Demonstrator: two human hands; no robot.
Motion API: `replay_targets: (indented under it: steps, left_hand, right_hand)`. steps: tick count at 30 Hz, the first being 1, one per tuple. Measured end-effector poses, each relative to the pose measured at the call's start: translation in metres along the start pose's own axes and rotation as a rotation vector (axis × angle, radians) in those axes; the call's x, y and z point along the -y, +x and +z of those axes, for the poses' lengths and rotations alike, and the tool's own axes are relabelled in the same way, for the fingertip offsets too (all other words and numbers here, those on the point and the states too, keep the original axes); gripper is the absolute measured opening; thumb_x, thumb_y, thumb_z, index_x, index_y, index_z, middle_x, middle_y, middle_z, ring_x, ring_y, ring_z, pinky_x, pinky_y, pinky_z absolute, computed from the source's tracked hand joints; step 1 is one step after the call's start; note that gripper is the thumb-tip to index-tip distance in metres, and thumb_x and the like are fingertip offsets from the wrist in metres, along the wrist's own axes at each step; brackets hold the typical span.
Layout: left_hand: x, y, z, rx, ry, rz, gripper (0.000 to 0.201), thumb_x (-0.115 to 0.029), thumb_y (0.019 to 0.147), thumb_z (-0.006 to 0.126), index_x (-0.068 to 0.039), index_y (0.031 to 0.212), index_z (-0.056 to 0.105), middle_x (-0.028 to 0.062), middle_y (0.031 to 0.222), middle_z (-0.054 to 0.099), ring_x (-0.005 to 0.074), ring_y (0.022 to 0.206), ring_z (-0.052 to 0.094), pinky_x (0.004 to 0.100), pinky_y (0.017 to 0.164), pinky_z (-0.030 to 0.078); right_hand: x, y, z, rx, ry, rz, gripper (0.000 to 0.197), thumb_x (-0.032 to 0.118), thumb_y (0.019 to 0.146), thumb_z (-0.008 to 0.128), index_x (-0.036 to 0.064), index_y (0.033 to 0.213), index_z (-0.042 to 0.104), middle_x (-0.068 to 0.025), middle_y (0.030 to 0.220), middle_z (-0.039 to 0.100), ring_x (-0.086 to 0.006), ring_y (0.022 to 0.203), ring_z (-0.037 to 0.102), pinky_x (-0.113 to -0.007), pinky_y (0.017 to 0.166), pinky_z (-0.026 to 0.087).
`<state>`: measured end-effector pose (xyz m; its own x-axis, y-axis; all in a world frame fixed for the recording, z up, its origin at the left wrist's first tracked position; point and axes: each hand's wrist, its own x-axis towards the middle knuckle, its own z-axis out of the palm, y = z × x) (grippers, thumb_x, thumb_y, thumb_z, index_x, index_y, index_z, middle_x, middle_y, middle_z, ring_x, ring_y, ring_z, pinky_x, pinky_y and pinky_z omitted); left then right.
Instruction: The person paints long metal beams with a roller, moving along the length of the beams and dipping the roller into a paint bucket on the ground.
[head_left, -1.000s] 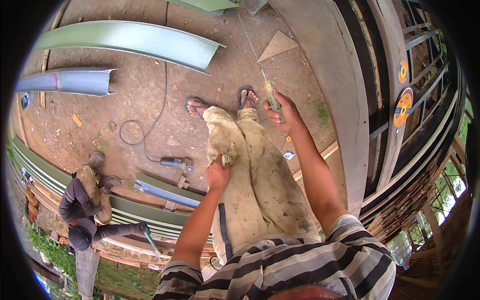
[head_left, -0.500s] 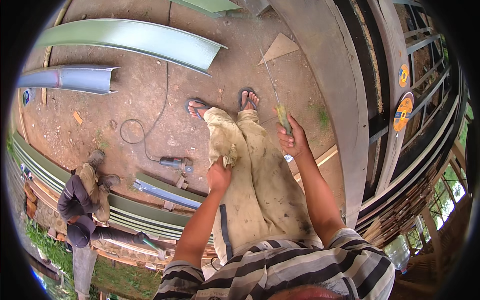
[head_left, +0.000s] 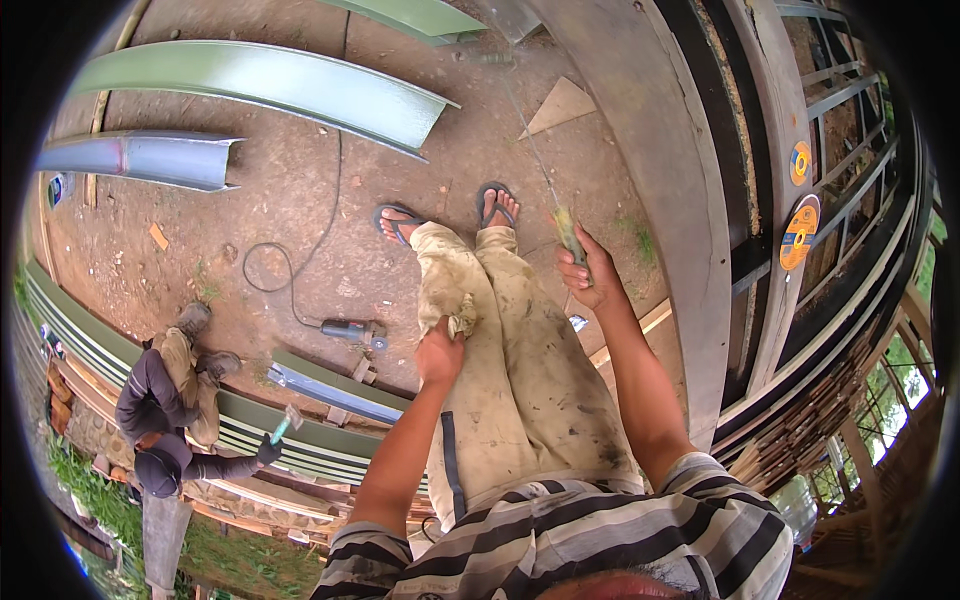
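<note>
The right hand (head_left: pixel 592 274) has its fingers wrapped around a stained handle (head_left: pixel 568 238) right of centre, its thin rod (head_left: pixel 536 155) running to a blurred end at top centre. The left hand (head_left: pixel 438 354) is closed on crumpled cloth (head_left: pixel 461 314), possibly trouser fabric. Work is judged partway: the green channel (head_left: pixel 265 82) at upper left appears coated, the blue-grey channel (head_left: pixel 175 160) below it uncoated.

The handle (head_left: pixel 568 231) is yellowish-green, trousers (head_left: pixel 500 370) beige, shirt (head_left: pixel 600 525) black-and-grey striped
</note>
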<state>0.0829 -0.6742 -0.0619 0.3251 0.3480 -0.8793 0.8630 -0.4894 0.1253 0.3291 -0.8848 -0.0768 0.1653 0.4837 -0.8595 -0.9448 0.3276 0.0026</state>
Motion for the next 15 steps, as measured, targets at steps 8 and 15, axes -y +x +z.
replay_targets:
  steps: [8, 15]
  left_hand:
    - [0.01, 0.002, 0.004, 0.001, -0.027, 0.022, 0.045, -0.026, 0.091, 0.069, -0.011, 0.133, 0.065, 0.0246, 0.11, 0.074, 0.0434, 0.106, 0.07, 0.0522, 0.092, 0.054]
    - [0.009, 0.001, 0.001, -0.032, -0.031, 0.006, 0.041, -0.027, 0.09, 0.07, -0.01, 0.127, 0.066, 0.0249, 0.106, 0.074, 0.0443, 0.102, 0.07, 0.0524, 0.09, 0.055]
  right_hand:
    - [0.006, 0.013, 0.009, 0.063, -0.051, -0.023, 0.052, 0.042, 0.113, 0.045, 0.0141, 0.157, 0.042, -0.0006, 0.074, 0.051, -0.0042, 0.045, 0.039, -0.019, 0.035, 0.032]
    - [-0.01, -0.005, 0.003, -0.076, -0.111, -0.018, 0.05, 0.043, 0.112, 0.046, 0.0161, 0.154, 0.045, 0.0, 0.074, 0.05, -0.0049, 0.045, 0.037, -0.02, 0.036, 0.031]
